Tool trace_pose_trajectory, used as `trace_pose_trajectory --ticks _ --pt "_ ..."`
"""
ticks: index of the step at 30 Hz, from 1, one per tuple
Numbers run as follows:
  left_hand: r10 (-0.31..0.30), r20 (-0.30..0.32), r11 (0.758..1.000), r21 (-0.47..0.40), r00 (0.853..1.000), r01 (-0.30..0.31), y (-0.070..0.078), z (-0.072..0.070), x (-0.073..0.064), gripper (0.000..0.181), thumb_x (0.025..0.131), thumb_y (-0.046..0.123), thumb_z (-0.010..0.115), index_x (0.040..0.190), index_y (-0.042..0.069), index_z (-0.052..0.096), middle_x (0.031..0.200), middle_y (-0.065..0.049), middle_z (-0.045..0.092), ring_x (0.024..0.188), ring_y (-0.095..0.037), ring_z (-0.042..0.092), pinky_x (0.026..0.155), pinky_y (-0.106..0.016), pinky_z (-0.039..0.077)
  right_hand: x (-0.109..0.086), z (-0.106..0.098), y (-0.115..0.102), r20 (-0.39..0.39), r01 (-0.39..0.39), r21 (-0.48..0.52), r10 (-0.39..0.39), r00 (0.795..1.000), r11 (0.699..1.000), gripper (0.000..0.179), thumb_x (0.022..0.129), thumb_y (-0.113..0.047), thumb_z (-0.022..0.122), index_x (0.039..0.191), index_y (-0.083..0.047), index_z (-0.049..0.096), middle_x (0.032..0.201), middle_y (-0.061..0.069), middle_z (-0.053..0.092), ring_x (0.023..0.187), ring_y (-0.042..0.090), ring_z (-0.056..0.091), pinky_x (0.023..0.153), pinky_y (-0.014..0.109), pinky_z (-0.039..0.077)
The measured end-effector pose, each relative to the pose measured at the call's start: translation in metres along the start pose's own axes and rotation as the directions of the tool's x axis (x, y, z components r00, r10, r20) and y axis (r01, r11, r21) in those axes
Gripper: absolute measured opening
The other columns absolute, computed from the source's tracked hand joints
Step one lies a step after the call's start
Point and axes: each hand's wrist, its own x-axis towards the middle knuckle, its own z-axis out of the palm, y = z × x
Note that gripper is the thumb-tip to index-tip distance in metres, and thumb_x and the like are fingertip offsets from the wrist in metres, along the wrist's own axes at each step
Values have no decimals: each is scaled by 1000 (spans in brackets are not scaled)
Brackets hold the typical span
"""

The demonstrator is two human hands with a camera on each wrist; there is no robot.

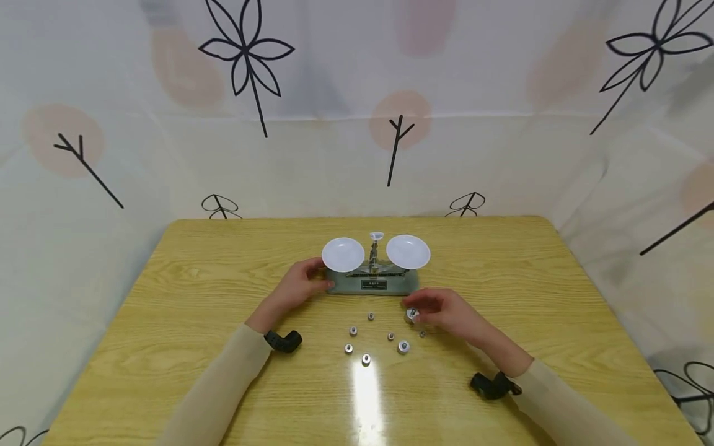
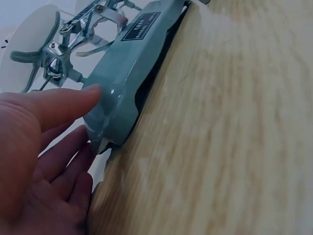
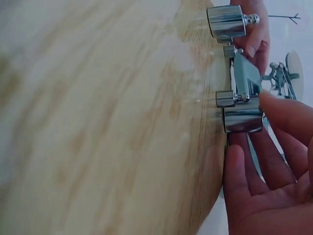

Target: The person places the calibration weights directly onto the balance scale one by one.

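Balance scale (image 1: 347, 283), long axis crosswise, label (image 1: 374, 285) facing person, left grip (image 1: 298, 284) pinching its end, right grip (image 1: 446, 311) holding upright weight (image 1: 410, 315)

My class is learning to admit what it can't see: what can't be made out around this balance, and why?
Lettering on the label: head view, too small; left wrist view, blurred.
Markings, if any, on the weights: head view, too small.
Some fingertips of the left grip: left wrist view, behind the base.
Part of the large weight: right wrist view, behind a smaller weight; head view, behind the right grip.
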Motion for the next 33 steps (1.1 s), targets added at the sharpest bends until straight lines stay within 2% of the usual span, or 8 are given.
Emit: trace_pose_trajectory --ticks 6,12,20,28,33 --pt "7 17 998 67 1000 -8 -1 -2 0 55 81 3 81 132 -2 61 132 -16 61 128 -32 51 109 -49 38 1 -1 0 25 -28 -40 29 999 999 35 87 -9 77 121 -2 69 124 13 67 113 28 62 91 21 50" --pt "-4 30 998 66 1000 2 1 -1 -2 57 81 4 81 134 -1 60 135 -15 60 130 -31 50 110 -48 37 1 -3 1 45 -25 -61 28 999 998 33 86 -8 78 118 -4 71 122 11 68 113 27 61 90 20 49" --pt "-4 23 996 88 1000 2 -6 1 -2 57 83 5 80 135 0 60 137 -14 59 133 -30 48 111 -48 35 1 -3 2 43 -22 -66 24 999 998 31 86 -8 78 116 -5 73 120 10 69 111 22 63 88 22 51" --pt "-1 32 997 72 999 -2 -1 3 -3 57 83 5 80 136 1 60 138 -14 58 134 -31 47 111 -48 35 -3 -3 4 22 -35 -53 36 999 998 30 85 -8 78 114 -4 74 119 11 70 105 18 65 84 25 54" --pt "-2 37 996 91 999 -1 -1 2 -1 58 83 6 81 136 3 60 138 -12 58 133 -29 48 111 -46 36 -3 -2 4 -5 0 -84 0 1000 996 28 85 -8 79 112 -6 75 117 10 70 102 16 64 83 25 53"
